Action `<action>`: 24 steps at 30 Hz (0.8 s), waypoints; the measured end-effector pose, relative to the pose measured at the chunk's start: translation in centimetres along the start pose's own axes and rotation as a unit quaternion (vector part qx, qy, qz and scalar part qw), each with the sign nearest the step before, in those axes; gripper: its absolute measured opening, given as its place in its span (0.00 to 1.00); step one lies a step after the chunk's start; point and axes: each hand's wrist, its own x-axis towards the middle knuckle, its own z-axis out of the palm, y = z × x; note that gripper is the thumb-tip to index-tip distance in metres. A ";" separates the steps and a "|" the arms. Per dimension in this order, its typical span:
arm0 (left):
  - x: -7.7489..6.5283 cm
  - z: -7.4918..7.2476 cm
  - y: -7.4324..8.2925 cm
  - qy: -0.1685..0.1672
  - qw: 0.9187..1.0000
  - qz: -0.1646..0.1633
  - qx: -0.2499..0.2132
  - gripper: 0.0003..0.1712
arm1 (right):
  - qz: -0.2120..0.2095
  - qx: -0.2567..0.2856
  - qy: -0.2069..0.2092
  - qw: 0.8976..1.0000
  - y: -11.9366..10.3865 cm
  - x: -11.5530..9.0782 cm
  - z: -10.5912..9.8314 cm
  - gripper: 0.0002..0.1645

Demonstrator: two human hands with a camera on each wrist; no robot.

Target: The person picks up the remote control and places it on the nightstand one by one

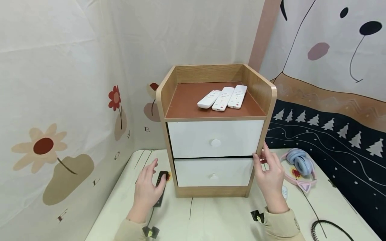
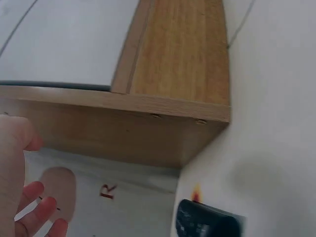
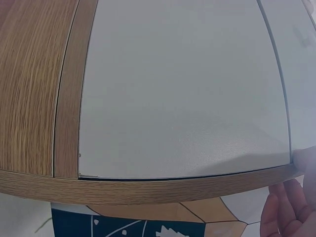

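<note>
A small wooden cabinet (image 1: 211,191) with two white drawers stands upright, both drawer fronts close to flush with its frame. My right hand (image 1: 269,174) holds the cabinet's right side edge, thumb at the front and fingers along the outer side. In the right wrist view that thumb (image 3: 303,159) lies at the gap between the drawers. To the left of the cabinet my left hand (image 1: 148,187) hovers with fingers spread, apart from the side panel and holding nothing. A black remote control (image 1: 161,189) lies behind it, partly hidden by the thumb.
Three white remote controls (image 1: 223,99) lie on the cabinet's brown top shelf. Pink headphones (image 1: 312,177) with blue ear cushions rest to the right, near a small white object (image 1: 284,192). A black coiled cord (image 1: 325,221) lies at the front right. Printed cloth hangs behind.
</note>
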 end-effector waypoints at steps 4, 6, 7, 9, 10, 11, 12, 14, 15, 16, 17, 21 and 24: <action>-0.7 0.5 -0.4 -0.029 0.999 -0.027 0.009 0.41 | 0.000 0.002 0.002 1.000 0.0 0.0 -0.1 0.40; -1.1 0.6 -0.5 -0.045 0.998 -0.044 0.010 0.41 | 0.000 0.003 0.002 1.000 0.0 0.0 -0.1 0.40; -1.2 0.6 -0.6 -0.052 0.997 -0.052 0.010 0.42 | 0.000 0.004 0.002 1.000 0.0 0.0 -0.1 0.40; -1.6 0.5 -0.8 -0.065 0.995 -0.068 0.013 0.43 | 0.000 0.005 0.000 1.000 0.1 0.0 0.0 0.40; -1.8 0.5 -0.9 -0.072 0.995 -0.074 0.016 0.43 | -0.002 0.006 0.000 1.000 0.1 0.0 0.0 0.40; -1.9 0.5 -1.0 -0.080 0.993 -0.080 0.019 0.44 | -0.003 0.007 0.001 1.000 0.1 0.0 0.1 0.40; -2.1 0.4 -1.1 -0.088 0.992 -0.085 0.023 0.44 | -0.004 0.007 0.001 1.000 0.1 0.0 0.1 0.40; -2.5 0.4 -1.4 -0.106 0.989 -0.098 0.031 0.45 | -0.007 0.009 0.004 1.000 0.2 0.1 0.1 0.40; -2.7 0.4 -1.6 -0.116 0.987 -0.104 0.034 0.46 | -0.008 0.009 0.005 1.000 0.2 0.1 0.2 0.40; -2.8 0.5 -1.8 -0.127 0.985 -0.111 0.038 0.46 | -0.009 0.009 0.005 1.000 0.2 0.1 0.1 0.40; -3.0 0.5 -2.0 -0.137 0.983 -0.118 0.040 0.46 | -0.009 0.008 0.005 1.000 0.2 0.1 0.1 0.41; -3.5 0.7 -2.8 -0.176 0.972 -0.147 0.048 0.47 | -0.009 0.005 0.004 1.000 0.2 0.1 0.1 0.40; -3.8 0.7 -3.2 -0.202 0.964 -0.167 0.056 0.49 | -0.007 0.004 0.005 1.000 0.2 0.0 0.1 0.40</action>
